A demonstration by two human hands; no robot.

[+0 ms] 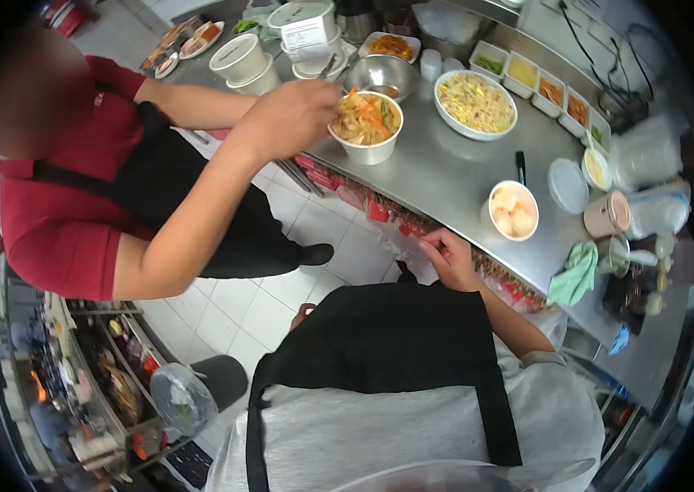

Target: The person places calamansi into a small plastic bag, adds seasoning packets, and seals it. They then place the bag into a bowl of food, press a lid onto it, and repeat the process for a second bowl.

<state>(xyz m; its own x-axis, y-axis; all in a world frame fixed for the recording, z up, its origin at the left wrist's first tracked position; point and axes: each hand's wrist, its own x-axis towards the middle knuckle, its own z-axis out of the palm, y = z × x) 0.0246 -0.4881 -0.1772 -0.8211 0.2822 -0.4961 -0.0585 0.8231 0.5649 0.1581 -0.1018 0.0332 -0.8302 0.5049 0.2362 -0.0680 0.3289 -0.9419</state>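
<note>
My right hand [451,256] hovers by the front edge of the steel counter [437,193], fingers curled together, with nothing visible in them. Only a small part of my left hand [304,314] shows beside my black apron; its fingers are mostly hidden. Nearest to my right hand on the counter is a white paper bowl [490,215] holding pale round pieces [514,215]. A black-handled utensil [521,167] lies behind it. Further left, a co-worker's hand [302,115] is at a paper bowl [367,153] filled with food and orange shreds.
A large bowl of fried rice [477,105], a metal mixing bowl [376,75] and several topping containers [521,72] stand at the back. A clear lid [568,185] and green cloth [573,275] lie to the right. The co-worker [60,221] stands left, near a bin [220,381].
</note>
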